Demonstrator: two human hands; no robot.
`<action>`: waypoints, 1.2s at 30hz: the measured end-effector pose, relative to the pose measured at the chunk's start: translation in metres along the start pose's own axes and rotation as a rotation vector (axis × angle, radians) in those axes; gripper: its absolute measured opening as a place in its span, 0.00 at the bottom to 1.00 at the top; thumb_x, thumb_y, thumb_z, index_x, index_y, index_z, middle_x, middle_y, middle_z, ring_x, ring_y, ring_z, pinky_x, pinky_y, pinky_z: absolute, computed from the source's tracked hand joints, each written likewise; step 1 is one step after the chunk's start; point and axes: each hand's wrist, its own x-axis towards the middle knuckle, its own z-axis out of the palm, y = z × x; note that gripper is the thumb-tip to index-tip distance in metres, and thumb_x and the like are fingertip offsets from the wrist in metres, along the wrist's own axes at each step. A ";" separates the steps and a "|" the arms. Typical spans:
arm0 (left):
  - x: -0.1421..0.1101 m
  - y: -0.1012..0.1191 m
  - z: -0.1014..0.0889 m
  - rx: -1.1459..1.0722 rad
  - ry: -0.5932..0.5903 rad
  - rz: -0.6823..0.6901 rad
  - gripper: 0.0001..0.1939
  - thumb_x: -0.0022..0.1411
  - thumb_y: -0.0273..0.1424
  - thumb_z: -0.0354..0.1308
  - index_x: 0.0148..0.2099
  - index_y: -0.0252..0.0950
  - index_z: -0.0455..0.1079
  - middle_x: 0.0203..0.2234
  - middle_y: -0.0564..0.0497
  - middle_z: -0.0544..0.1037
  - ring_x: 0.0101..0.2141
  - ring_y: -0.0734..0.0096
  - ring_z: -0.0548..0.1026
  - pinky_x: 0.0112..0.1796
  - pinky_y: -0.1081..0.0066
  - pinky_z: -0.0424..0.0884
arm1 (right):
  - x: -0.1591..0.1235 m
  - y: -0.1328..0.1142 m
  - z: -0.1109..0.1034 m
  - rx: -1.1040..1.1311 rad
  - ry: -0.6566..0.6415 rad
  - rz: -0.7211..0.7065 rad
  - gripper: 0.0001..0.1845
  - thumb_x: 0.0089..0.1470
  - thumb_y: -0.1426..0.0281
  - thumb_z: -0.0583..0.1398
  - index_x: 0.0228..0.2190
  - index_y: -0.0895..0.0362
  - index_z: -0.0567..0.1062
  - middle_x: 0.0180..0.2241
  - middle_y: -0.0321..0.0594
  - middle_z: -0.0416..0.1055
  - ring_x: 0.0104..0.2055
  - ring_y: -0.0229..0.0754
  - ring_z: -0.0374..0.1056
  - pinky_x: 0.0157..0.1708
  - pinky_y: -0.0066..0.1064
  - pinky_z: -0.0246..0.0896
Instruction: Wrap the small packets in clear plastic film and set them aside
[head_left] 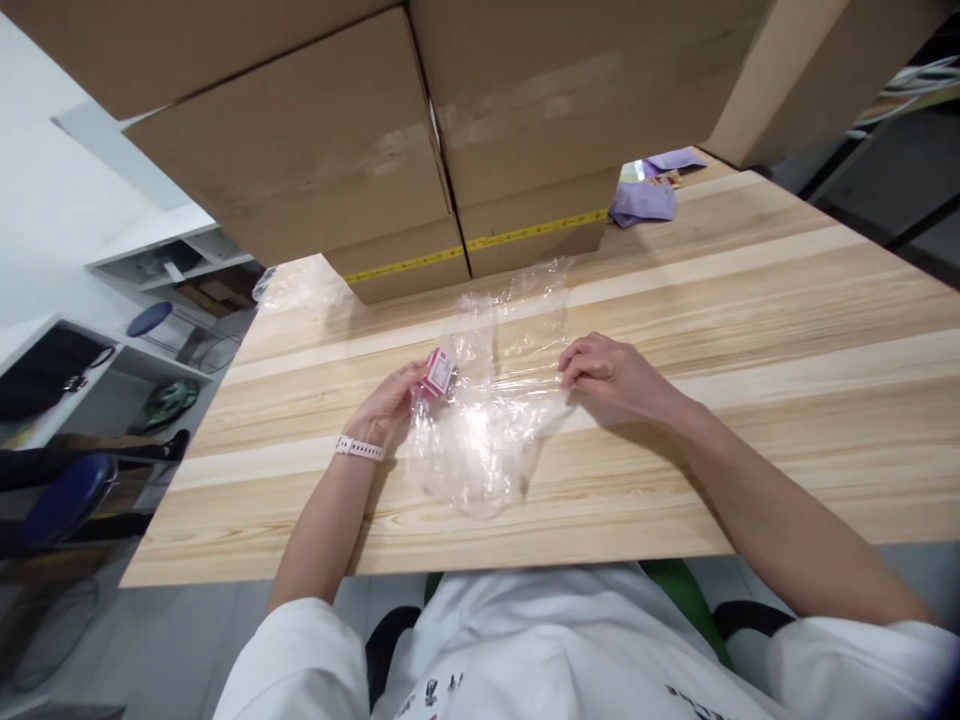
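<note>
My left hand [392,400], with a pale watch strap on the wrist, is closed on a small pink-and-white box [438,373] and also touches the edge of the plastic. Clear, crinkled plastic wrap [480,440] spreads over the wooden table between both hands and hangs a little toward me. On its other side, my right hand [596,365] pinches the plastic's edge between thumb and fingers. Part of the box is hidden by my left fingers.
Large cardboard boxes [315,150] with a yellow tape strip stand at the table's [750,400] back. Purple packets [643,202] lie behind on the right. More clear plastic [300,287] rests at the far left edge. A blue stool [71,500] stands on the floor at left.
</note>
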 end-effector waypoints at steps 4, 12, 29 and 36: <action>-0.014 -0.007 0.011 0.338 0.062 0.014 0.20 0.54 0.35 0.70 0.47 0.35 0.70 0.25 0.53 0.78 0.21 0.74 0.73 0.22 0.76 0.67 | -0.001 -0.002 -0.007 -0.044 -0.198 0.020 0.15 0.50 0.79 0.56 0.21 0.53 0.77 0.32 0.39 0.77 0.38 0.46 0.69 0.41 0.39 0.62; -0.029 0.006 0.016 0.761 0.117 0.048 0.16 0.59 0.31 0.61 0.50 0.35 0.70 0.20 0.55 0.73 0.19 0.73 0.69 0.23 0.74 0.65 | -0.002 -0.001 -0.007 -0.102 -0.301 0.087 0.15 0.47 0.82 0.54 0.22 0.54 0.76 0.33 0.39 0.76 0.38 0.45 0.67 0.41 0.37 0.59; -0.032 -0.020 0.042 0.859 0.074 0.290 0.23 0.61 0.32 0.63 0.58 0.38 0.67 0.24 0.56 0.73 0.25 0.70 0.68 0.29 0.71 0.57 | -0.015 0.033 -0.047 -0.059 -0.347 0.166 0.13 0.53 0.73 0.57 0.21 0.51 0.77 0.30 0.40 0.76 0.32 0.46 0.70 0.36 0.40 0.63; -0.040 -0.027 0.060 0.671 0.004 0.240 0.25 0.63 0.32 0.60 0.61 0.37 0.65 0.24 0.54 0.74 0.22 0.72 0.67 0.26 0.71 0.59 | -0.013 0.013 -0.039 -0.443 -0.016 0.088 0.13 0.62 0.67 0.59 0.32 0.50 0.84 0.40 0.47 0.79 0.43 0.55 0.67 0.47 0.55 0.59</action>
